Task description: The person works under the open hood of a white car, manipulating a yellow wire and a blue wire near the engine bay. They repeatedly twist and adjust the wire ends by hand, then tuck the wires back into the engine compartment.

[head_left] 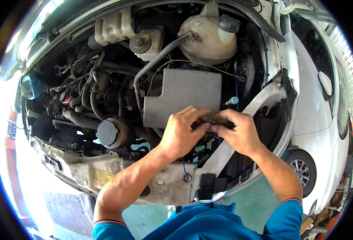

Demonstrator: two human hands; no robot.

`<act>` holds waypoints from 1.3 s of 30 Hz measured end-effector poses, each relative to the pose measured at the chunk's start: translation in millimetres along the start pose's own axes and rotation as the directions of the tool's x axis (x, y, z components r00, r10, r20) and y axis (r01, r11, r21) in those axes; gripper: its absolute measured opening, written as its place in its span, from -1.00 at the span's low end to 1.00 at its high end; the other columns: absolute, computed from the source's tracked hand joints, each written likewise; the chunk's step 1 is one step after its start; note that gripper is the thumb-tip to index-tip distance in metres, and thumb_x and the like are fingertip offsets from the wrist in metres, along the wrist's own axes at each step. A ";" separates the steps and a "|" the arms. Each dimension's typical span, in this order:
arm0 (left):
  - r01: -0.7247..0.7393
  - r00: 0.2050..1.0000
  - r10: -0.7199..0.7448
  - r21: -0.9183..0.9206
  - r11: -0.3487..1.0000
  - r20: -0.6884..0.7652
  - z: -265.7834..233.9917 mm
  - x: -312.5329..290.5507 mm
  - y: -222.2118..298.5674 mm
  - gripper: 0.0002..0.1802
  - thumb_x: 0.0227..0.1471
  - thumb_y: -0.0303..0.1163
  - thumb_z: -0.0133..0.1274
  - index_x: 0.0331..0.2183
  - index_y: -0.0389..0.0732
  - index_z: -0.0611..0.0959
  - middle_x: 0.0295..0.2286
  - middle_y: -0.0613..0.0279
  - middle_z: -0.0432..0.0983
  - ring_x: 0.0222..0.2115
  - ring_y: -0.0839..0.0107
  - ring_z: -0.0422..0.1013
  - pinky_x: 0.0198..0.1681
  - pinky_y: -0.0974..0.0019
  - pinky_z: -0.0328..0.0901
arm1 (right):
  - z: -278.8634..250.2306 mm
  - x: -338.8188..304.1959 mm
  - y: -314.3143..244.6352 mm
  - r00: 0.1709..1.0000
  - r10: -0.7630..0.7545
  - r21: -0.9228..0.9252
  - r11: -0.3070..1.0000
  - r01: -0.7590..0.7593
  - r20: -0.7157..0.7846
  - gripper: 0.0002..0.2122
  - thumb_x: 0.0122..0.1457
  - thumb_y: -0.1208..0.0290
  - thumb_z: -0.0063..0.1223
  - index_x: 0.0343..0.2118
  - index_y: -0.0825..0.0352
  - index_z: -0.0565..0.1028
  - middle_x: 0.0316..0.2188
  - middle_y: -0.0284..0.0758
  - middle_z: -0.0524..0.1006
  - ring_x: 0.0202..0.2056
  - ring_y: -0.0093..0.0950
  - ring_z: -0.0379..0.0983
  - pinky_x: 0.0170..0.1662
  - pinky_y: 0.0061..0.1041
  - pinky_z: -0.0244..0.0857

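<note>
Over the front edge of a grey plastic cover (192,90) in a car's engine bay, my two hands meet, fingertips almost touching. My left hand (180,130) is closed in a pinch, and my right hand (240,131) pinches opposite it. Between them shows a thin wire (211,122), dark blue with a coppery bit; the fingers hide most of it. Below my left hand, a length of blue wire (183,164) hangs down to a hole in the pale front crossmember (174,190). Whether both pieces are one wire cannot be seen.
A coolant tank (204,36) and a brake fluid reservoir (144,44) stand at the back. A round grey cap (107,133) sits front left, near hoses. A light-blue capped fitting (233,100) rises right of the cover. A white car (312,100) is parked at right.
</note>
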State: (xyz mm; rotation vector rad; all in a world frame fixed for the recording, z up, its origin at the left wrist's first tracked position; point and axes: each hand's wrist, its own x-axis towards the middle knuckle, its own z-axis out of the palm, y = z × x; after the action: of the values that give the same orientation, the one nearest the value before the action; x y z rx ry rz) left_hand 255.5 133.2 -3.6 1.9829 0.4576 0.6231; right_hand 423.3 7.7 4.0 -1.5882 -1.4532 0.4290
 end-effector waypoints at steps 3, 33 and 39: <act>0.020 1.000 -0.020 -0.004 1.000 0.016 -0.1 -0.4 -2.7 -0.70 0.05 -0.53 0.24 -0.12 -0.36 0.69 -0.24 0.08 0.63 -0.23 0.35 0.60 -0.16 0.31 0.49 | -0.1 0.9 -2.0 1.000 -0.012 -0.015 1.000 0.012 0.005 -0.84 0.08 0.53 0.33 -0.29 0.43 0.59 -0.38 -0.14 0.66 -0.34 -0.28 0.66 -0.27 -0.41 0.49; 0.311 0.929 -0.281 -0.097 0.946 0.241 -15.6 5.5 -2.0 -0.69 0.13 -0.28 0.29 -0.22 -0.35 0.72 -0.41 0.25 0.63 -0.39 0.57 0.45 -0.30 0.37 0.39 | -2.8 2.7 3.7 0.992 -0.083 -0.082 0.992 0.091 0.098 -0.86 0.05 0.53 0.34 -0.35 0.41 0.60 -0.44 -0.16 0.63 -0.40 -0.18 0.61 -0.34 -0.35 0.45; 0.251 0.939 -0.235 -0.031 0.968 0.252 -13.8 3.1 0.9 -0.74 0.06 -0.36 0.32 -0.24 -0.33 0.73 -0.40 0.14 0.66 -0.39 0.51 0.49 -0.27 0.30 0.42 | -5.8 3.2 3.4 0.985 -0.091 -0.076 0.992 0.103 0.144 -0.87 0.06 0.51 0.31 -0.35 0.41 0.60 -0.44 -0.15 0.62 -0.39 -0.15 0.60 -0.33 -0.31 0.45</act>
State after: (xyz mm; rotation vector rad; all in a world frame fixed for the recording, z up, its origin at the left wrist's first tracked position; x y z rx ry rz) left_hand 249.8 144.1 3.4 1.8751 0.5123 0.2281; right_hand 430.6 8.8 5.4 -1.5705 -1.6677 0.4354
